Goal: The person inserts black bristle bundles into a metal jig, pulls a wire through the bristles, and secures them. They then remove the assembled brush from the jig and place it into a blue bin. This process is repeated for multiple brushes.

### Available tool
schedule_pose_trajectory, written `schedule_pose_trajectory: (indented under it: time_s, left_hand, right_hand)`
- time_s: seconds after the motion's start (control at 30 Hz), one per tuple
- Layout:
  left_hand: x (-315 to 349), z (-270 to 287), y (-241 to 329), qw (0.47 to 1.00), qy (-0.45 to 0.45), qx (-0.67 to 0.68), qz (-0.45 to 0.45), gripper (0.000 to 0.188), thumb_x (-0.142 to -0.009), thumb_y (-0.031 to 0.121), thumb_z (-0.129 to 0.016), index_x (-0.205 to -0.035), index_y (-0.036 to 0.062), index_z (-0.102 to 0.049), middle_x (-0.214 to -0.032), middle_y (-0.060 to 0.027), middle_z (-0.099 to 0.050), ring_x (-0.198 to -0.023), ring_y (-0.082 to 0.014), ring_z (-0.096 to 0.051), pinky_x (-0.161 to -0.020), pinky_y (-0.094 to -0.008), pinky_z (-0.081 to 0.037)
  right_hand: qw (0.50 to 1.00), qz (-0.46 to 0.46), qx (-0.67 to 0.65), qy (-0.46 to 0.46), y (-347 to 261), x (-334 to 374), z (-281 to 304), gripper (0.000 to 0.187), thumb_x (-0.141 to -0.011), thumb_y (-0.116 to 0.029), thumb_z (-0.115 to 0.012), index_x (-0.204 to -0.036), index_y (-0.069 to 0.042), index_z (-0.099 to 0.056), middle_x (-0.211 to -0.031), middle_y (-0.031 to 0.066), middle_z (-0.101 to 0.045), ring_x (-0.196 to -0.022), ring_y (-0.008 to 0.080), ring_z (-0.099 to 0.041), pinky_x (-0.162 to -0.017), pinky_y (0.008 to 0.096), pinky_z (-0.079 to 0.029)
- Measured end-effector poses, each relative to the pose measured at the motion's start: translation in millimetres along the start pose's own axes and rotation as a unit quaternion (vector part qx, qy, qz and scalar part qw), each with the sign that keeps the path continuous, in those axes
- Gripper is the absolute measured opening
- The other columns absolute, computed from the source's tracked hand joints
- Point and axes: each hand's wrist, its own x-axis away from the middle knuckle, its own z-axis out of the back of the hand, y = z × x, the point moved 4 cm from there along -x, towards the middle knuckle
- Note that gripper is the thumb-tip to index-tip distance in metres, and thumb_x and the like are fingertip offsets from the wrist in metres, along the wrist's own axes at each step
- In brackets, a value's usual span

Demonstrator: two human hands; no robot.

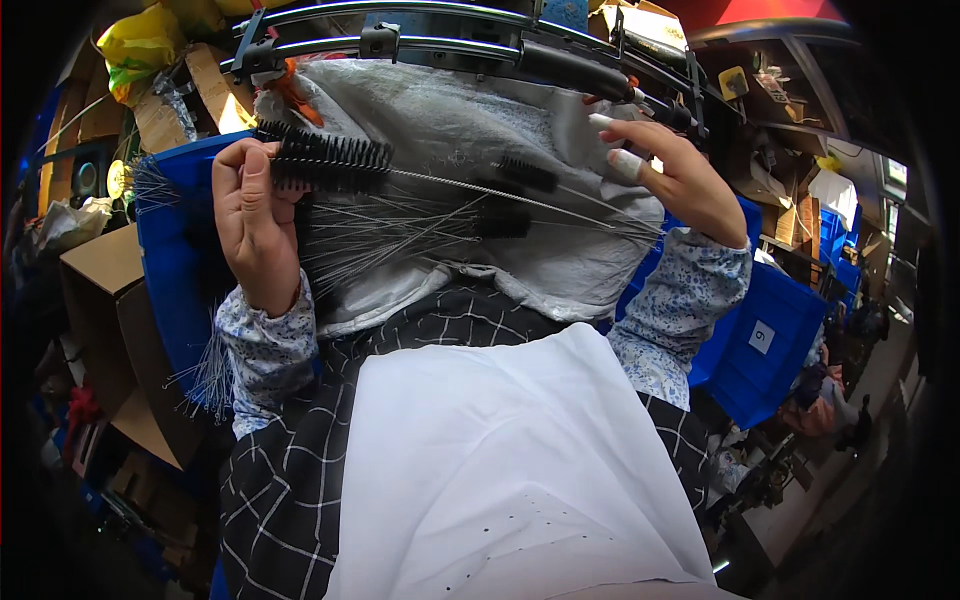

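Observation:
My left hand [255, 215] pinches a black-bristled tube brush [335, 160] at its bristle end, at the left. The brush's twisted wire stem runs right and slightly down, toward my right hand. That right hand [690, 185] is raised with index finger and thumb stretched apart, white wraps on both tips, and nothing between them. Below the held brush, a bundle of thin wire stems [390, 235] lies on a greyish-white sheet [440, 110] over my lap. Two more black brush heads [525, 173] lie near the sheet's middle.
A frame with steel rods [450, 42] and a black roller spans the far side. Blue bins [765, 345] stand on both sides, with more wire stems [210, 375] sticking out at the left. An open cardboard box [105, 265] sits further left.

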Motion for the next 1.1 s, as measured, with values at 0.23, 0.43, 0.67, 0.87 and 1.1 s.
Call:
schedule_pose_trajectory:
  time_s: [0.23, 0.43, 0.67, 0.87, 1.1]
  left_hand:
    - [22.4, -15.7, -19.9, 0.979, -0.043, -0.197, -0.042, 0.02, -0.091, 0.023, -0.037, -0.098, 0.0043, -0.041, -0.089, -0.0043, -0.051, -0.068, -0.0057, -0.047, -0.061, -0.0177, -0.04]
    - [19.6, 88.3, 8.5, 0.836, 0.04, -0.547, -0.018, 0.02, -0.089, 0.02, -0.045, -0.092, 0.0007, -0.047, -0.078, -0.0037, -0.047, -0.067, -0.0103, -0.042, -0.062, -0.0219, -0.037]
    - [37.0, 98.7, -8.2, 0.859, 0.025, -0.507, 0.064, 0.017, -0.087, 0.018, -0.048, -0.086, 0.001, -0.05, -0.072, -0.0016, -0.048, -0.066, -0.0091, -0.043, -0.06, -0.0209, -0.036]
    - [31.9, 106.9, -3.3, 0.87, 0.067, -0.486, 0.038, 0.021, -0.089, 0.022, -0.046, -0.085, 0.0016, -0.05, -0.073, 0.0005, -0.047, -0.066, -0.0074, -0.041, -0.061, -0.0201, -0.036]
    - [21.9, 144.4, 61.4, 0.916, 0.228, -0.292, -0.157, 0.02, -0.091, 0.019, -0.041, -0.093, 0.0014, -0.049, -0.085, -0.0028, -0.049, -0.078, -0.0091, -0.047, -0.071, -0.0218, -0.04]
  right_hand:
    - [0.968, 0.107, -0.216, 0.069, -87.3, -50.4, -88.4, 0.024, -0.086, -0.023, -0.046, -0.098, -0.003, -0.053, -0.068, 0.0147, -0.057, -0.065, 0.0324, -0.055, -0.059, 0.0399, -0.043]
    - [0.84, -0.064, 0.227, 0.49, 56.8, -104.0, -1.6, 0.021, -0.081, -0.025, -0.051, -0.097, -0.016, -0.062, -0.073, 0.0048, -0.061, -0.073, 0.0243, -0.055, -0.068, 0.0364, -0.043]
    - [0.847, -0.097, 0.244, 0.462, 77.7, -130.3, 4.8, 0.024, -0.08, -0.029, -0.051, -0.1, -0.02, -0.062, -0.085, 0.007, -0.063, -0.081, 0.0266, -0.054, -0.075, 0.0387, -0.04]
    - [0.868, -0.092, 0.235, 0.428, 87.1, -135.3, 5.5, 0.026, -0.08, -0.029, -0.051, -0.103, -0.021, -0.06, -0.088, 0.0045, -0.062, -0.09, 0.0256, -0.05, -0.079, 0.0414, -0.037]
    - [0.862, -0.028, 0.227, 0.453, 98.7, -158.0, 15.6, 0.026, -0.079, -0.013, -0.042, -0.097, -0.015, -0.061, -0.092, 0.0054, -0.058, -0.097, 0.027, -0.047, -0.085, 0.0429, -0.034]
